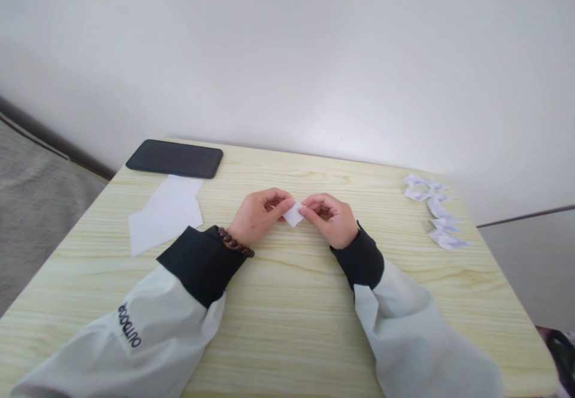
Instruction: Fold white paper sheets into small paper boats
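Observation:
A small folded piece of white paper [293,215] is held between my two hands above the middle of the table. My left hand [259,217] pinches its left corner between thumb and fingers. On the other side, my right hand [331,219] grips the right corner the same way. One corner of the paper points down toward me. The curled fingers partly hide its far edge.
White paper sheets [166,212] lie overlapping on the wood-grain table [287,338], left of my hands. Behind them rests a black phone [175,158]. Several folded white paper figures [442,206] stand at the right. A white wall [287,57] borders the table's far edge.

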Demonstrator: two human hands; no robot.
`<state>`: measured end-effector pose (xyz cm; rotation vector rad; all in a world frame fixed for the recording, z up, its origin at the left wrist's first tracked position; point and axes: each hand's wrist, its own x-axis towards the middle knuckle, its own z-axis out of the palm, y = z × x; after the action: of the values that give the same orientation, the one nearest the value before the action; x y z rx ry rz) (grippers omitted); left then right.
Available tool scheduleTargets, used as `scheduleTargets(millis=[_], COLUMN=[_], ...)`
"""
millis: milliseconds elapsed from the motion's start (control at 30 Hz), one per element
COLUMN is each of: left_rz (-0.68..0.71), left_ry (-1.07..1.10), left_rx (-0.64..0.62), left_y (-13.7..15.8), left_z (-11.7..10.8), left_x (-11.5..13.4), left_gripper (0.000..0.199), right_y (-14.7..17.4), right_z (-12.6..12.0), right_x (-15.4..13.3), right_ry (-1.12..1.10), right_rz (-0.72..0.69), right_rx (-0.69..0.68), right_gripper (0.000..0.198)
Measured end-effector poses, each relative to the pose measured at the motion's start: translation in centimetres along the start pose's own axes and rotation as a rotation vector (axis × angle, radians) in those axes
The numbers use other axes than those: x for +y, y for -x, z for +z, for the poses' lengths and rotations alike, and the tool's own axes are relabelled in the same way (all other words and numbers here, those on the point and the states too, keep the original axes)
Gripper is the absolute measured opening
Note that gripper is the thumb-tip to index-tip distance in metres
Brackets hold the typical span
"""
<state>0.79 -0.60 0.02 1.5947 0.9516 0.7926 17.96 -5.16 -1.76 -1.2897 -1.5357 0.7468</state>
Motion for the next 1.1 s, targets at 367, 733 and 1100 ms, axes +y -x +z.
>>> scheduleTargets(millis=[367, 733, 1100], left_rz=[-0.052, -0.048, -0.004], left_ry=[-0.085, -0.126, -0.09], left_rx=[-0.098, -0.085, -0.061], left_y=[0.26, 0.03, 0.12], left_z=[-0.28, -0.49, -0.37], left_x=[-0.02, 0.52, 0.68], left_gripper=[0.034, 0.034, 0.033], right_y=[0.02, 0.01, -0.02], right_z=[0.04, -0.02, -0.3], right_x=[0.23, 0.35, -0.4], right_ry=[0.016, -0.039, 0.146], right_rz=[0.0, 0.003, -0.031], right_rx=[0.056, 0.073, -0.033], right_gripper=[0.017, 0.019, 0.022])
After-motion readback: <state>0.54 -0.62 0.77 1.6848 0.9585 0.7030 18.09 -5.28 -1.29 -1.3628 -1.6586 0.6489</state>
